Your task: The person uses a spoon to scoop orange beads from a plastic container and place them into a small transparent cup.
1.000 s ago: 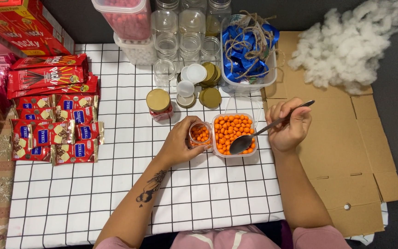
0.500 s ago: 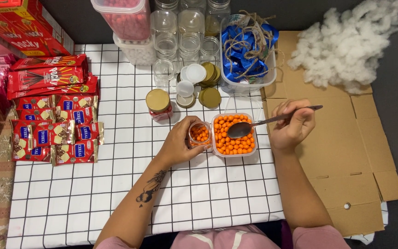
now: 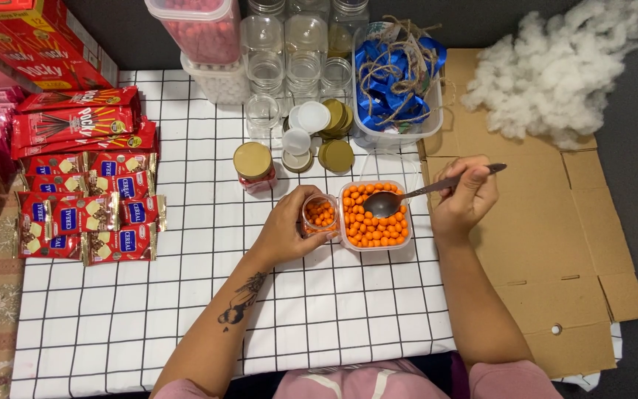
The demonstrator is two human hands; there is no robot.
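My left hand [image 3: 288, 226] grips a small clear glass jar [image 3: 320, 214] partly filled with orange candy balls, standing on the white grid cloth [image 3: 186, 295]. Right beside the jar sits a clear square tub [image 3: 375, 219] full of the same orange balls. My right hand [image 3: 467, 198] holds a metal spoon [image 3: 407, 196] by its handle, the bowl resting over the tub's upper middle. A closed jar with a gold lid [image 3: 253, 165] holding red sweets stands behind my left hand.
Empty glass jars [image 3: 289, 59] and loose gold lids [image 3: 334, 151] stand at the back. A tub of blue ribbon and twine [image 3: 396, 81] is behind the candy tub. Red snack packets [image 3: 83, 199] lie left. Flattened cardboard [image 3: 548, 244] and white stuffing [image 3: 555, 70] lie right.
The spoon has swung from the tub's front right edge up to its upper middle, and my right hand has risen and levelled the handle. My left hand and the jar stay put.
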